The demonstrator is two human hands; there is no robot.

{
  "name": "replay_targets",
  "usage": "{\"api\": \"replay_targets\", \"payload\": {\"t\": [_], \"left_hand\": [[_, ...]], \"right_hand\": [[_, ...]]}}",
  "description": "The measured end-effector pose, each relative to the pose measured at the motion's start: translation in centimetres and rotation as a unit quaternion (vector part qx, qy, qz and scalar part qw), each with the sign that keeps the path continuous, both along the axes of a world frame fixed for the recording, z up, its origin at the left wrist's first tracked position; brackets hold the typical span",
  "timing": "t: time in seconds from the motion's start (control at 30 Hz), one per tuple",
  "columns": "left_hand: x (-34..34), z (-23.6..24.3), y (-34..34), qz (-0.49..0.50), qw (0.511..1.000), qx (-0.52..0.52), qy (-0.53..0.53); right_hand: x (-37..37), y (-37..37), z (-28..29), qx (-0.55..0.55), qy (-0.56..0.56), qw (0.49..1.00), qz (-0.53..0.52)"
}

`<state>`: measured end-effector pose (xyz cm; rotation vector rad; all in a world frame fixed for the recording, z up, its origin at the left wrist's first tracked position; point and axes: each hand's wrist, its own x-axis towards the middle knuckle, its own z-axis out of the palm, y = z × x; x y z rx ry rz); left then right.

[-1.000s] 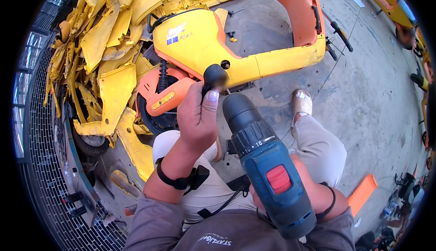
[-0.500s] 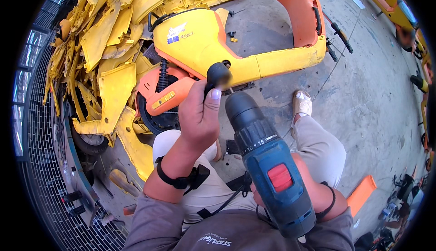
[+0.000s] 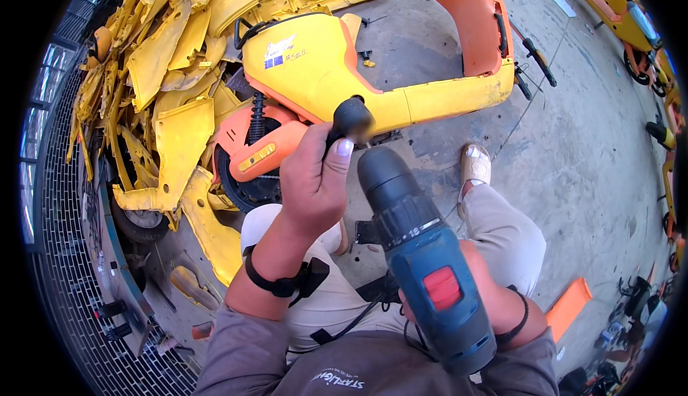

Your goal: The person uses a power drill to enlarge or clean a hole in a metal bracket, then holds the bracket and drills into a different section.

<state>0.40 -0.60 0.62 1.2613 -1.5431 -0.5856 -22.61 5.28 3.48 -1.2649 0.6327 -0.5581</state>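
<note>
My left hand [image 3: 315, 184] is raised in front of me, its thumb and fingers closed round a black part with a rounded end [image 3: 350, 116]. The side of that part facing the drill is blurred, so its exact kind is unclear. In my right hand [image 3: 479, 273] is a blue cordless drill [image 3: 430, 281] with a red button on its top. The black chuck, with a thin bit at its tip, points up close to the black part; I cannot tell whether they touch. Beyond both hands a yellow and orange electric scooter body [image 3: 308, 66] lies on its side on the floor.
A heap of yellow plastic panels [image 3: 172, 59] rises on the left, with a wheel [image 3: 141, 224] beneath it. An orange strip [image 3: 570, 308] lies at the right. More yellow and orange scooters [image 3: 609, 2] line the right edge. Small black pieces lie beyond the scooter body.
The black part in my left hand has shifted slightly right. The drill has moved a touch lower, its chuck still close to the part.
</note>
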Motion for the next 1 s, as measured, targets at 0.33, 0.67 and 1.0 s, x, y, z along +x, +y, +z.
{"api": "replay_targets", "payload": {"t": [0.33,0.67,1.0], "left_hand": [[0.2,-0.5,-0.1,-0.012,1.000,-0.012,-0.011],[0.2,-0.8,0.0,-0.013,1.000,0.004,-0.008],[0.3,-1.2,-0.2,-0.022,0.999,-0.011,-0.027]], "right_hand": [[0.0,0.2,0.1,0.026,-0.009,1.000,-0.010],[0.1,0.2,0.1,0.041,-0.021,0.999,-0.019],[0.2,0.1,0.2,0.046,-0.029,0.998,-0.027]]}}
